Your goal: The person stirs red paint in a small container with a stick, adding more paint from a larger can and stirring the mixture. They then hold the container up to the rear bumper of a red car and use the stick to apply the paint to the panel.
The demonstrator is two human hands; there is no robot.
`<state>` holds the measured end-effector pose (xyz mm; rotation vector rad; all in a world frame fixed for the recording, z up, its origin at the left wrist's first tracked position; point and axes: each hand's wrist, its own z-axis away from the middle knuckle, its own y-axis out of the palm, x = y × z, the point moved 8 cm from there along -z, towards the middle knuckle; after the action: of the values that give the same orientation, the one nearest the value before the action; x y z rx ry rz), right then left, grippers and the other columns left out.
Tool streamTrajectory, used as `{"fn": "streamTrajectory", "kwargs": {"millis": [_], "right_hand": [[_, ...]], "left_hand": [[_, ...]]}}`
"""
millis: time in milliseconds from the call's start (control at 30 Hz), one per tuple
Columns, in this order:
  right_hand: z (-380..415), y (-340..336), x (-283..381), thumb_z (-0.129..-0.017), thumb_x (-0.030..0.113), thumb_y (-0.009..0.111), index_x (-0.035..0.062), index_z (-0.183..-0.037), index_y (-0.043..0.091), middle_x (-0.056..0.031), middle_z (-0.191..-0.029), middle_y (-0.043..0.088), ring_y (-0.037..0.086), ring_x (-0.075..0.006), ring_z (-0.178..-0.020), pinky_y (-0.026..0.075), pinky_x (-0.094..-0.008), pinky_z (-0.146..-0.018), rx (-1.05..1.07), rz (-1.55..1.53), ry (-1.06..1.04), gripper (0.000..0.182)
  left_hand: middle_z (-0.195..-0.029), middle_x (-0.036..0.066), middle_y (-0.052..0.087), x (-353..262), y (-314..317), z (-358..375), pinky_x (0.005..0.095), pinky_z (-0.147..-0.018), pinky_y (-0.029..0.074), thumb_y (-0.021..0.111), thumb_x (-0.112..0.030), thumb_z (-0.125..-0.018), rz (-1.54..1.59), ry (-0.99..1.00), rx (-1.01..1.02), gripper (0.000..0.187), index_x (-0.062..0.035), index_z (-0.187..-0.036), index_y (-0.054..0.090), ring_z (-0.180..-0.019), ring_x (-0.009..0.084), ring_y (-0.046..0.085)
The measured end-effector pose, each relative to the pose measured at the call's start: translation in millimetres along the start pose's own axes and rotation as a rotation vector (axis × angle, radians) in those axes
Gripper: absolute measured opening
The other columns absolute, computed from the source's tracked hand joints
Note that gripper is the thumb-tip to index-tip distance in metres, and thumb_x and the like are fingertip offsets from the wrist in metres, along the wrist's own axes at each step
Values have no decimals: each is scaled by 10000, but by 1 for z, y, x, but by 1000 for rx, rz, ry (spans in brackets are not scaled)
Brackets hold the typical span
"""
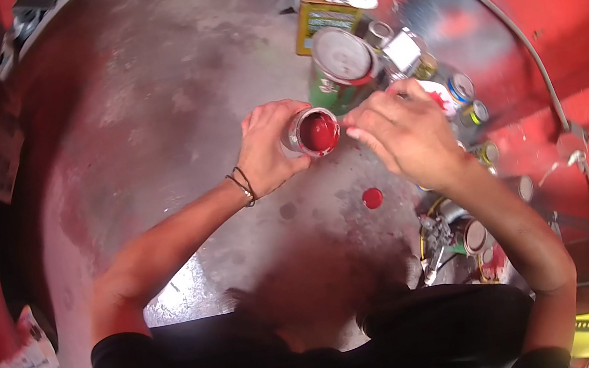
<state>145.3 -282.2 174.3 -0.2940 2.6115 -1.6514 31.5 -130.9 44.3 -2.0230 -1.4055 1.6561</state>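
Note:
My left hand (273, 144) is wrapped round a small open paint can (294, 137), tilted so its mouth faces me. Glossy red paint (318, 132) shows inside, and smears mark the rim. Just right of the can is my right hand (408, 132), slightly blurred, with its fingers curled and thumb close to the fingertips. What it pinches, if anything, I cannot make out. On the floor below the hands lies a round red spot (372, 198), either a paint-covered lid or a puddle.
Beyond my hands stand a large green can (329, 91) with a grey lid and a yellow-green rectangular tin (329, 20). Several smaller cans (461, 87) line the red wall (580, 15) at right. A hose (520, 34) runs along that wall. The concrete floor (208, 49) is stained.

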Motion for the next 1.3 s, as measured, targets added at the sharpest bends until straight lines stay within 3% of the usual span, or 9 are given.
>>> {"fn": "streamTrajectory", "kwargs": {"millis": [100, 200, 467, 533, 733, 900, 1000, 1133, 1300], "right_hand": [[54, 24, -26, -958, 164, 827, 107, -1076, 819, -49, -1028, 768, 688, -288, -942, 525, -405, -920, 85, -161, 184, 131], [92, 35, -53, -960, 172, 824, 105, -1083, 820, -60, -1030, 766, 681, -294, -932, 524, -407, -914, -5, -266, 254, 139], [124, 54, -90, -959, 183, 822, 131, -1084, 816, -42, -993, 746, 688, -268, -900, 518, -423, -894, 64, 95, 63, 136], [137, 65, -97, -962, 178, 815, 117, -1084, 811, -55, -994, 749, 684, -287, -889, 522, -426, -880, 108, -51, 202, 136], [171, 90, -128, -986, 190, 782, 92, -1105, 818, -117, -976, 761, 705, -341, -875, 534, -457, -832, 101, -183, 343, 159], [195, 112, -162, -1014, 191, 749, 49, -1104, 834, -180, -932, 755, 747, -371, -845, 561, -456, -761, 106, -373, 523, 187], [205, 120, -176, -1017, 236, 714, 51, -1116, 826, -196, -1010, 772, 739, -425, -926, 576, -514, -831, 154, -268, 496, 238], [216, 135, -191, -1024, 249, 695, 74, -1085, 826, -199, -1006, 761, 737, -425, -951, 564, -546, -858, 248, -263, 545, 227], [228, 143, -190, -1009, 233, 731, 92, -1121, 823, -157, -990, 751, 735, -386, -934, 551, -515, -844, 288, -242, 494, 202]], "left_hand": [[-1413, 67, 656, 6, 59, -9, 510, -1190, 372, 928, -202, -686, 2, -5, -66, 830, -190, -1459, 625, -1386, 336, 544], [-1427, 70, 656, 6, 106, -9, 510, -1183, 374, 930, -191, -675, 27, -15, -137, 841, -191, -1459, 626, -1383, 341, 550], [-1304, 35, 730, -1, 199, 8, 484, -1163, 386, 984, -218, -672, 170, -226, -297, 782, -173, -1394, 689, -1299, 309, 607], [-1299, 34, 732, -2, 212, 11, 479, -1162, 384, 995, -232, -686, 159, -275, -290, 774, -177, -1397, 695, -1295, 309, 604], [-1340, 35, 730, 13, 267, 22, 498, -1223, 341, 1018, -263, -681, 200, -435, -250, 839, -216, -1453, 695, -1385, 330, 539], [-1402, 39, 707, 28, 314, 23, 547, -1226, 331, 1016, -390, -679, 71, -442, -191, 881, -263, -1487, 687, -1429, 351, 504], [-1429, 36, 698, 33, 331, 11, 569, -1209, 329, 997, -491, -681, -43, -417, -130, 940, -296, -1536, 657, -1431, 346, 505], [-1440, 51, 693, 45, 347, -2, 574, -1176, 326, 980, -580, -670, -159, -378, 64, 996, -333, -1570, 632, -1426, 349, 495], [-1454, 46, 689, 66, 355, -4, 589, -1168, 339, 927, -611, -743, -383, -295, 249, 1069, -246, -1663, 521, -1420, 337, 517]]}}
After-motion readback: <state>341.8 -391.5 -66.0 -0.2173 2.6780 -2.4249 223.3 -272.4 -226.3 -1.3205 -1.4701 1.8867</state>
